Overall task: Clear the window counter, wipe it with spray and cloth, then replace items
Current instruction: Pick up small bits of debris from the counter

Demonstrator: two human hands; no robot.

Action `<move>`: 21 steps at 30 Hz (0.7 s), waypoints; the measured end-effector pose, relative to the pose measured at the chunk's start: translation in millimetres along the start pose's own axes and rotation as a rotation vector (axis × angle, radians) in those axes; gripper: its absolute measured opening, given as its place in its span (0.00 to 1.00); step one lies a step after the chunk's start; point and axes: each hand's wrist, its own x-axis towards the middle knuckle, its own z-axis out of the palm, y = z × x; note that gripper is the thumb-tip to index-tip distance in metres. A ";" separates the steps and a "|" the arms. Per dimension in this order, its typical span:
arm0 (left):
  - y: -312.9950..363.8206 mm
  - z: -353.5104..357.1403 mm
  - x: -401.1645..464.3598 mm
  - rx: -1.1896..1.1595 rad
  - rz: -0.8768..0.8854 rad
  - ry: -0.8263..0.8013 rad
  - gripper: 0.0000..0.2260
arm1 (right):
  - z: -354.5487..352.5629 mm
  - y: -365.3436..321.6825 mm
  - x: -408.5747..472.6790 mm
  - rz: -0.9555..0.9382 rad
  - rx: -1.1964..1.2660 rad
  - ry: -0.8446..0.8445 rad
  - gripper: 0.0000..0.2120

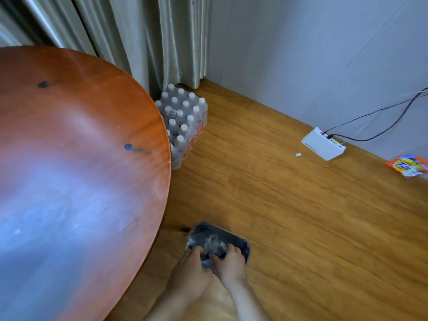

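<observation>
both hands, left hand (193, 267) and right hand (231, 262), gripping a crinkly dark plastic-wrapped package (217, 242) bottom center | glossy round wooden table (76, 158) left | shrink-wrapped water bottles (183, 121) behind it

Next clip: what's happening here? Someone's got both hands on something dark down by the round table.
A person is holding a dark, plastic-wrapped rectangular package with both hands, low over the wooden plank floor, just right of the round reddish-brown wooden table. The left hand and the right hand both curl their fingers over its near edge. What is inside is too blurred to tell. A shrink-wrapped pack of clear water bottles stands by the curtain; a white box with cables and an orange Tide detergent bag lie along the wall.
</observation>
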 end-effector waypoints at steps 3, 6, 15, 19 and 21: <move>11.5 -5.9 -24.1 -0.037 -0.011 -0.012 0.21 | -17.8 -10.1 -26.3 -0.037 0.028 0.020 0.24; 26.5 -18.2 -58.3 -0.078 -0.033 -0.053 0.26 | -43.5 -22.4 -61.4 -0.069 0.050 0.034 0.21; 64.8 -86.6 -216.2 0.006 0.060 0.025 0.20 | -132.6 -81.1 -227.7 -0.289 0.004 0.100 0.24; 53.0 -134.3 -300.6 0.052 0.094 0.184 0.15 | -149.6 -120.3 -322.3 -0.442 -0.048 0.112 0.21; 36.4 -156.3 -343.3 0.066 0.077 0.277 0.16 | -147.1 -138.7 -368.3 -0.498 -0.073 0.105 0.22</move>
